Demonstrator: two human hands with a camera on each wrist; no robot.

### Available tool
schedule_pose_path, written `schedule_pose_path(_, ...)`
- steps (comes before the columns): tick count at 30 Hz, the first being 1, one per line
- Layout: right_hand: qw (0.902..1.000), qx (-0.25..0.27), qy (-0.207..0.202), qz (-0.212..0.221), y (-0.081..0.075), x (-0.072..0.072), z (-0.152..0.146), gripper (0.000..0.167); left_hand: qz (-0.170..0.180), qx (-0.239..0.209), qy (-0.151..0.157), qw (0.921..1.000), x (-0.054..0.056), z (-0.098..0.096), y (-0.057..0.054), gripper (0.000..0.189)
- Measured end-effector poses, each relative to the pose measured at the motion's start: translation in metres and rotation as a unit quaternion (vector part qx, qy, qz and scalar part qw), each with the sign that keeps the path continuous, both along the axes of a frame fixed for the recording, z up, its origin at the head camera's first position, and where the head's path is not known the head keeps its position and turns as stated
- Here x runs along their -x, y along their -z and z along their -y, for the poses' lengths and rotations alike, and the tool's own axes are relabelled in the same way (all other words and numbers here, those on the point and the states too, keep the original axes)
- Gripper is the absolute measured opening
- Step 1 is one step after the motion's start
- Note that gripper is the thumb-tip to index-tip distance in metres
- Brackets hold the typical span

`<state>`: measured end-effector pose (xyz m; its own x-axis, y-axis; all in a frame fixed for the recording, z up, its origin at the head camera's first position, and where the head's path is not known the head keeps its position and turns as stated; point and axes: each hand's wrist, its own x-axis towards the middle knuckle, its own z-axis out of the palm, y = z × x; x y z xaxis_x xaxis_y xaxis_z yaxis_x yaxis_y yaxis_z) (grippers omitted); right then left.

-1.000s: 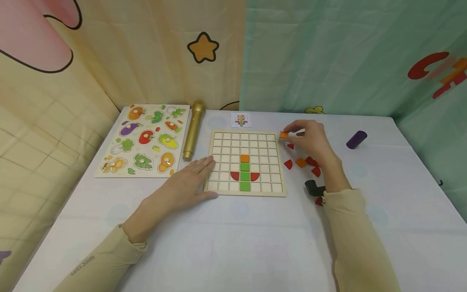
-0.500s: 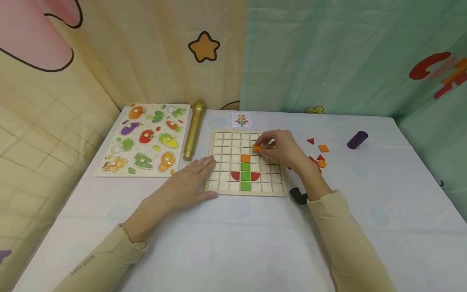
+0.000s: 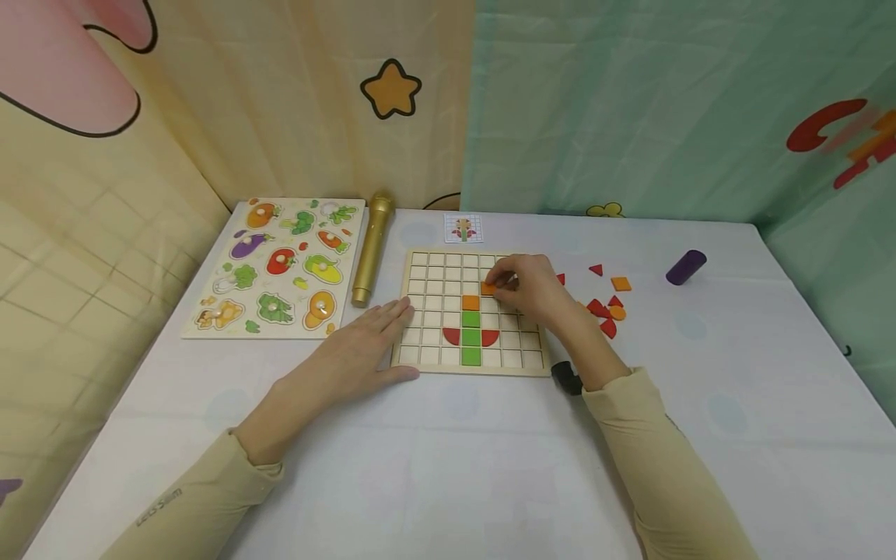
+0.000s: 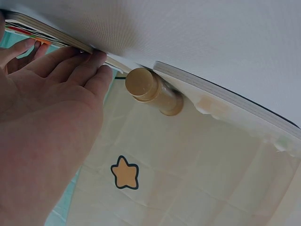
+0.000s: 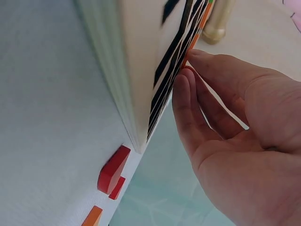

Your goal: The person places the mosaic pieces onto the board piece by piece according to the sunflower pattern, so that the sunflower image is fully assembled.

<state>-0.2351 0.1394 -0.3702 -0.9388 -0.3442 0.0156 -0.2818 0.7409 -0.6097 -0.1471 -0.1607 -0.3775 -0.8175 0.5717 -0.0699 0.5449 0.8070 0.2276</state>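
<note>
A wooden grid board [image 3: 469, 372] lies flat on the table. Its centre column holds an orange square [image 3: 471, 303] above a line of green squares [image 3: 471, 337], with a red quarter-round tile [image 3: 451, 336] on each side. My right hand [image 3: 535, 289] pinches an orange tile [image 3: 488, 288] over a cell just above and right of the orange square; fingers hide part of it. In the right wrist view, the fingertips are right at the board's surface. My left hand [image 3: 353, 350] rests along the board's left edge with fingers extended, also seen in the left wrist view.
Loose red and orange pieces [image 3: 599, 309] lie right of the board. A dark curved piece [image 3: 565, 379] sits by its lower right corner, a purple cylinder [image 3: 686, 267] farther right. A pattern card [image 3: 463, 229], gold microphone [image 3: 372, 249] and vegetable puzzle [image 3: 280, 288] stand behind and left.
My right hand has carried the orange tile from beside the board's upper right corner leftward onto the grid, then slightly lower. The left hand has stayed in place.
</note>
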Motion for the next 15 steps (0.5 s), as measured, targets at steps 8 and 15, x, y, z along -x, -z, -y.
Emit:
schedule_pose_path(8,1.0,0.001,0.006,-0.007,-0.002,0.001,-0.001,0.012,0.0,0.003,-0.001,1.0,0.001,0.0,0.0,0.096)
schedule_pose_path(15,0.9988,0.023,0.04,-0.015,-0.009,0.006,-0.028,0.017,0.002,0.004,-0.002,1.0,0.002,0.0,0.001,0.097)
